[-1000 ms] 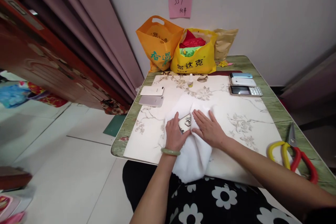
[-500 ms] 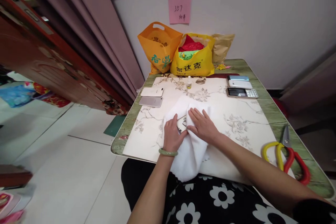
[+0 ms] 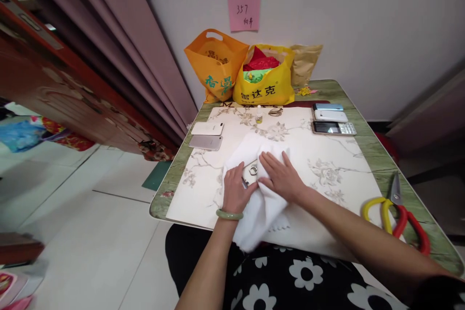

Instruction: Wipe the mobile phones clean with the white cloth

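A pale smartphone (image 3: 248, 175) with a metal ring on its back lies on a white cloth (image 3: 250, 223), partly covered by it. My left hand (image 3: 236, 188), with a green bangle at the wrist, grips the phone's near left side between thumb and fingers. Over the phone's right part, a fold of the cloth is pressed down by my right hand (image 3: 279, 174). The right fingers are stretched out flat on the cloth, the thumb pointing toward the phone. What lies under that palm is hidden.
Left on the table are a white phone (image 3: 207, 129) and a grey phone (image 3: 205, 142). Right are a keypad phone (image 3: 333, 128), a white phone (image 3: 330, 116), a blue phone (image 3: 329, 106) and scissors (image 3: 395, 213). Behind stand a small bottle (image 3: 259, 115), orange bag (image 3: 218, 68) and yellow bag (image 3: 267, 87).
The view has shifted slightly. My right hand and the cloth have moved a little, showing more of the ring on the phone. The cloth's lower edge has swung left.
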`<state>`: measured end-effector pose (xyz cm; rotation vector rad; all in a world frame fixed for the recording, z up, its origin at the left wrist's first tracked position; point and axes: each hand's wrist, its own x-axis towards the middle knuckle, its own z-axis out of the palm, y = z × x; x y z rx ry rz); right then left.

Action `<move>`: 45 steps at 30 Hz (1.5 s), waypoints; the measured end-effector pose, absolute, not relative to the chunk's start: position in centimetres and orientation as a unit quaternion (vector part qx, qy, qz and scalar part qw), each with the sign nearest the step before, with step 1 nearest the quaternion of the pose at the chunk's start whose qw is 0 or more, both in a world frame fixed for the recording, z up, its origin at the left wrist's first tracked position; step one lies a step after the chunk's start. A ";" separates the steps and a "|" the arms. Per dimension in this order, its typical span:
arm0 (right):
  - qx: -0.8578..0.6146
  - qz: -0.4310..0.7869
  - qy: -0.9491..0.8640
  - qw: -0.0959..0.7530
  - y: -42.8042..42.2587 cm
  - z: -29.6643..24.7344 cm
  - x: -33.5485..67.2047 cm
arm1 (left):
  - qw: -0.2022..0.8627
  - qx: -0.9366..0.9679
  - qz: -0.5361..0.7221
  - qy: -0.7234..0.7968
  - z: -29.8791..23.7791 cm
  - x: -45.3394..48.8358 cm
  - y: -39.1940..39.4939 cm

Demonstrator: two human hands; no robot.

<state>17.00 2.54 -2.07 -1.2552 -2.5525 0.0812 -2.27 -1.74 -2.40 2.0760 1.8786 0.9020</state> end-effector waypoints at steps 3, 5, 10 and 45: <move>-0.392 0.030 -0.909 0.141 0.7 -1.9 18.3 | 0.106 0.698 0.314 0.635 -2.5 -2.4 -1.8; -0.408 0.037 -0.901 0.143 1.0 -2.0 18.4 | 0.109 0.699 0.315 0.632 -2.5 -2.4 -1.7; -0.474 0.067 -0.858 0.185 4.7 -2.3 16.6 | 0.113 0.696 0.314 0.636 -2.1 -2.3 -1.6; -0.474 -0.029 -0.849 0.232 1.5 -1.0 21.6 | 0.131 0.675 0.392 0.611 -2.2 -3.3 -1.0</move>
